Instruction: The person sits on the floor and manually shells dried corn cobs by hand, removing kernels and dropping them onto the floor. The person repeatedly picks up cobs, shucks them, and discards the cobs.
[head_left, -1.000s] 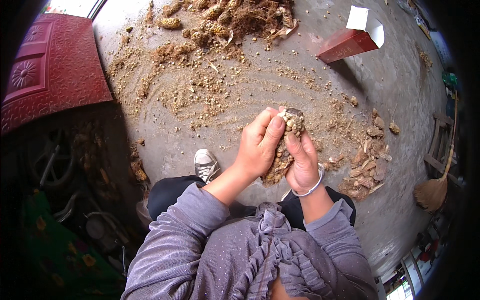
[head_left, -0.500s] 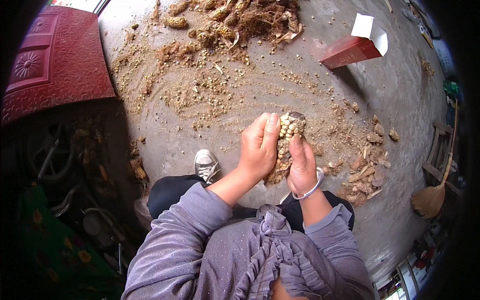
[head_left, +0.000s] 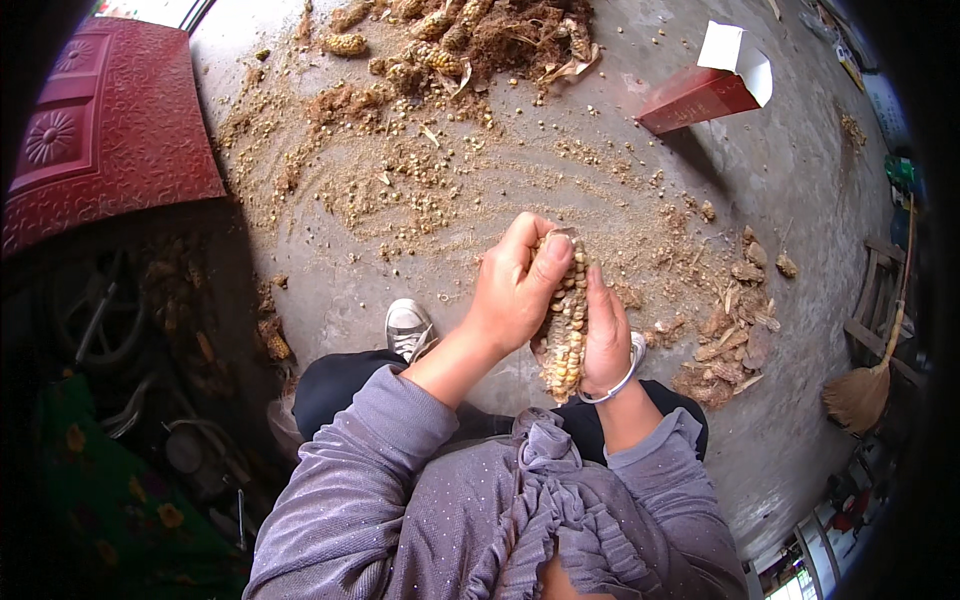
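Observation:
Between my two hands is a corn cob, slanting with its lower end toward my body and many pale yellow and dark kernels still on it. My left hand is wrapped round its upper part, the thumb pressed along the kernels near the top. On the other side, my right hand cups the cob from the right, fingers mostly hidden behind it, and a silver bangle circles that wrist. Loose kernels and chaff lie scattered on the floor beyond my hands.
A heap of cobs and brown husk fibre lies at the far side. At right are a pile of bare cobs, an upright red box and a broom. A red panel stands at far left, dark machinery below it.
The cob has slid down toward my body, so more of its lower end shows. My left thumb now lies farther over its top; the right hand has barely shifted.

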